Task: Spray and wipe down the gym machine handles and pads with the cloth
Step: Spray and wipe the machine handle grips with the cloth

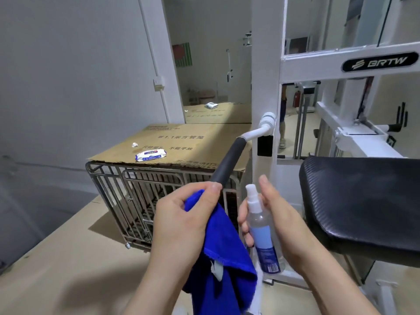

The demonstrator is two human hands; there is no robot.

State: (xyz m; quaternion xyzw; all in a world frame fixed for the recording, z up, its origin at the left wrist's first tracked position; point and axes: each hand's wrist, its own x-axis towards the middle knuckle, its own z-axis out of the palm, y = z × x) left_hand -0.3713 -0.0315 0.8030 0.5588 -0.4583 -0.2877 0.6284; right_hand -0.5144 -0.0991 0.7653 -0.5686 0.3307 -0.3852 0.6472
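a blue cloth [218, 246] is clenched in the left grip [181, 214] by the black handle [227, 162]; a spray bottle [261, 235] is grasped in the right grip [281, 214]; "brtw" is printed on the badge [380, 61].

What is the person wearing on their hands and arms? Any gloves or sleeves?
Nothing at all. The left hand and right hand have no gloves, rings or watch. The left arm and right arm are bare, with no sleeves in view.

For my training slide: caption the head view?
Left hand holds blue cloth by black cylindrical handle; right hand grips clear plastic spray bottle.
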